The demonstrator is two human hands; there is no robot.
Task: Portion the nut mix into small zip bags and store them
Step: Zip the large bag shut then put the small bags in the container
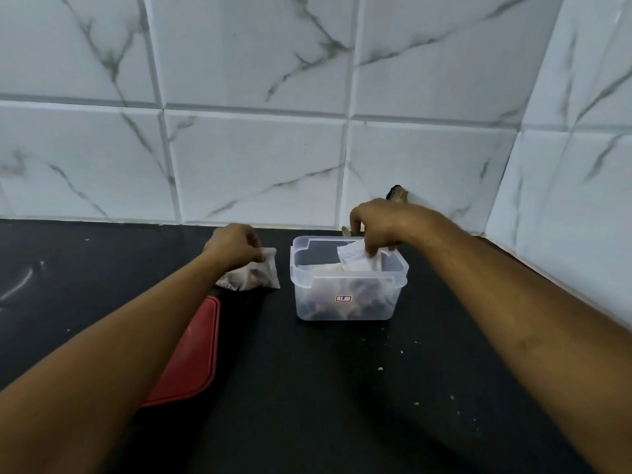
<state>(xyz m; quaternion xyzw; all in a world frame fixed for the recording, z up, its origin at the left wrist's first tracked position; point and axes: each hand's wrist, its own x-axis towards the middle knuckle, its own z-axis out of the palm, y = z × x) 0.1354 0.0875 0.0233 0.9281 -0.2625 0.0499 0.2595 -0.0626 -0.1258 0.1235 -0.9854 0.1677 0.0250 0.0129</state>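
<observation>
Head view: a clear plastic container (345, 302) stands on the black bench (307, 388), with dark contents, probably nuts, showing through its walls. The right grip (376, 227) hangs above the container's open top, its fingertips pinching the upper edge of a small zip bag (359, 261) that dips inside the rim. Just left of the container, the left grip (236, 246) pinches the top of a filled zip bag (254, 275) resting on the bench. A red lid (191, 354) lies front-left of the container. The bags look light, soft and slumping, and the film is likely slippery. Holding them by the stiffer zip strip seems safest, as squeezing the belly could pop the seal.
</observation>
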